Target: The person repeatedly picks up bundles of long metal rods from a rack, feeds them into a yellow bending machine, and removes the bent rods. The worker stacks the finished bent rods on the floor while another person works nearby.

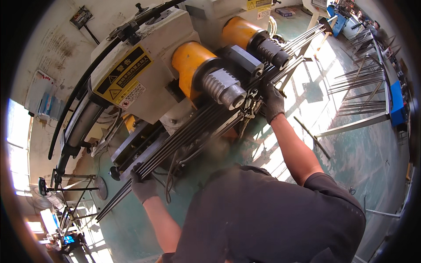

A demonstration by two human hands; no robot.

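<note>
A bundle of long, thin metal rods (175, 136) runs slantwise along the front of a large bending machine (164, 65). In a dark grey glove, my left hand (144, 187) is closed around the rods near their lower left end. Farther right, my right hand (274, 104), gloved alike, is closed at the rods beside a small metal clamp-like mechanism (250, 105). Its fingertips are partly lost in shadow. Just above the rods, two ridged steel rollers (222, 87) stick out from orange housings (188, 65).
A black curved hose (83, 79) arches along the machine's left side. Cables (170, 179) hang below the rods. One loose rod (312, 138) lies or leans over the green floor at right. Beyond it, a metal rack (355, 125) bears many thin bars. A tripod-like stand (72, 210) is at lower left.
</note>
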